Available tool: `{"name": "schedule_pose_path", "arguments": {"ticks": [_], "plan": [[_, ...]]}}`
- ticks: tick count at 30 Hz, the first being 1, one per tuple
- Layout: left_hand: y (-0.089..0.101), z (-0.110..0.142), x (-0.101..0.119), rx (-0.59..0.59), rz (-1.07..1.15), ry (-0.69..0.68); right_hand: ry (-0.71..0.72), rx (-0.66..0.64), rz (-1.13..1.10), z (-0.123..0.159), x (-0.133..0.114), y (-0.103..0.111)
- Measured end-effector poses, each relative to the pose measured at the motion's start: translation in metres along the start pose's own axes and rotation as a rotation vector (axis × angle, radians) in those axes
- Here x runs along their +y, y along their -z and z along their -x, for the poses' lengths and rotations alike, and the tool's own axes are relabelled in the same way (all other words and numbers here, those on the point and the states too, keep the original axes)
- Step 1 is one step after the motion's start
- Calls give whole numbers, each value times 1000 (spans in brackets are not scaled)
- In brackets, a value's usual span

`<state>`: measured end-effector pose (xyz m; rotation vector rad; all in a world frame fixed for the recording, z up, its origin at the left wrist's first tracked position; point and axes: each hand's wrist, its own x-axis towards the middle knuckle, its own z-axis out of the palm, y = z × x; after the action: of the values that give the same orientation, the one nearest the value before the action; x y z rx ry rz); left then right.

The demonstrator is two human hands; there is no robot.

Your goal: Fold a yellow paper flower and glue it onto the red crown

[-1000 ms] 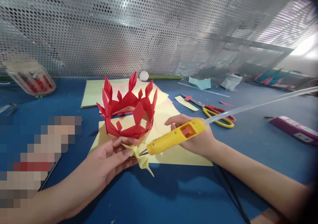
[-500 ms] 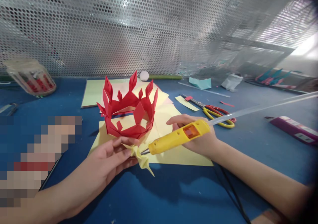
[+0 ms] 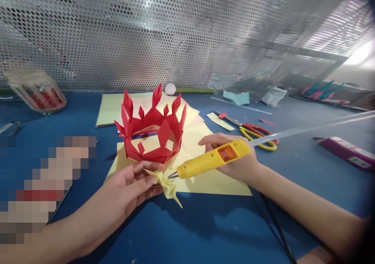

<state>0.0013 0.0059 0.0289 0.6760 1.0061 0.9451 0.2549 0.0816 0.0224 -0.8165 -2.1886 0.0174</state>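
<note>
Between the thumb and fingers of my left hand is a folded yellow paper piece with pointed ends, perhaps an origami crane. My right hand is wrapped round a yellow hot glue gun, its fingers partly hidden behind the body. A long clear glue stick sticks out of the gun's back end. The metal nozzle points left and sits close over the middle of the folded paper; whether it touches, I cannot tell. Just beyond my left hand stands a red paper crown with diamond-shaped points.
Yellow paper sheets lie under the crown. Scissors with red and yellow handles rest to the right, beside paper scraps. A purple box cutter is at far right, a jar at far left. Perforated metal closes off the back.
The glue gun and my right hand have shifted slightly right and up, drawing the nozzle back a little from the yellow paper. My left hand stays in place.
</note>
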Motion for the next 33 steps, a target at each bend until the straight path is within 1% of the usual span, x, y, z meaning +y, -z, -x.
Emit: {"name": "schedule_pose_path", "arguments": {"ticks": [11,18,25,33], "plan": [[-2,1,2,9,-5,-4,-3,-4,-3,-1,1,1],[-1,1,1,16,-8,1,-14,-16,-7,-2,2,4],[0,2,1,21,-3,1,11,-42,-38,-4,3,7],[1,1,0,18,-5,9,33,-30,-59,-4,3,6]]}}
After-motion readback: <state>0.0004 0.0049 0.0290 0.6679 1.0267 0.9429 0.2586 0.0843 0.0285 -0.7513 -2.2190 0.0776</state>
